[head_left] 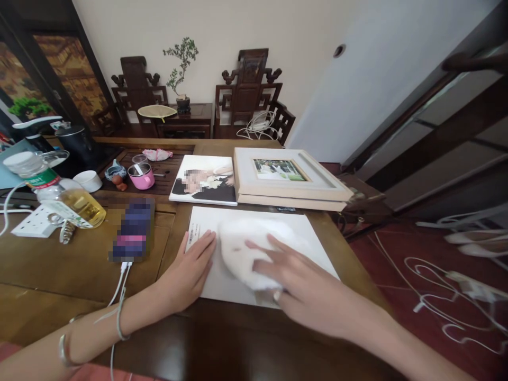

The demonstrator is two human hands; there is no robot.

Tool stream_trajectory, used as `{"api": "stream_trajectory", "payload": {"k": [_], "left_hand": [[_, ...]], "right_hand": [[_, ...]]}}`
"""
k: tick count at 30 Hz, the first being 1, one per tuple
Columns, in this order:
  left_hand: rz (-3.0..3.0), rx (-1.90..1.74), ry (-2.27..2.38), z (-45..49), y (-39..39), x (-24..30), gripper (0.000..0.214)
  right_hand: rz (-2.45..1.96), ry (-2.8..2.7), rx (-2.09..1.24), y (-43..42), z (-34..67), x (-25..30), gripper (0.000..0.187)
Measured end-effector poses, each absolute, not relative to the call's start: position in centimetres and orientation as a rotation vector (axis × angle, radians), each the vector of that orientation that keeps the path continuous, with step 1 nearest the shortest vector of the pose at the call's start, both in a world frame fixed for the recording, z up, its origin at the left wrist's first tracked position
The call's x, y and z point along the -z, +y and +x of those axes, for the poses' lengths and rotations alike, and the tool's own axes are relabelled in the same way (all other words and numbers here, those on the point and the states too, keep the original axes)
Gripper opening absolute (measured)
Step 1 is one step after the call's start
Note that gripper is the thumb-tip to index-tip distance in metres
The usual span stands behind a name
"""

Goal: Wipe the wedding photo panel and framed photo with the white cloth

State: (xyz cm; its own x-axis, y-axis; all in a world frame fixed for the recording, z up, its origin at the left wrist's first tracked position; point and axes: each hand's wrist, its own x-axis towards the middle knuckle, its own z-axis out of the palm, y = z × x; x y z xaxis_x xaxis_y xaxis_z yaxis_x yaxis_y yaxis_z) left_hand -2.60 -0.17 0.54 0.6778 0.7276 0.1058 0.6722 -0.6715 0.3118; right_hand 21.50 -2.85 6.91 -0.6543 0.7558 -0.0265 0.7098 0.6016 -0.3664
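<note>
A white flat board point(305, 238) lies on the wooden table point(79, 264) in front of me. My left hand point(190, 272) rests flat on the board's left edge, fingers stretched out. My right hand point(293, 280) presses a white cloth point(242, 248) onto the board's middle, fingers spread over the cloth.
Behind the board lie a photo print point(204, 180) and a framed picture on a stacked box point(286, 177). To the left are a phone on a cable point(133, 230), an oil bottle point(75, 203), a power strip point(34, 222) and a pink cup point(142, 176). Cables trail on the red floor point(436, 296) at the right.
</note>
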Motion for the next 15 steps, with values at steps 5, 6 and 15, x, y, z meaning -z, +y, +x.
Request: {"api": "stream_trajectory", "payload": {"k": [5,6,15], "left_hand": [[2.635,-0.336,1.141,-2.4,-0.2,-1.3,0.043],[2.636,-0.343,1.138,-2.4,-0.2,-1.4,0.039],[2.625,-0.347,1.133,-2.6,0.0,-1.1,0.045]], "right_hand": [[-1.142,-2.654,-0.448,2.1,17.6,-5.1,0.033],[-1.089,-2.668,-0.442,2.9,16.7,-5.0,0.034],[-1.169,-2.675,-0.497,4.2,17.7,-6.4,0.039]]}}
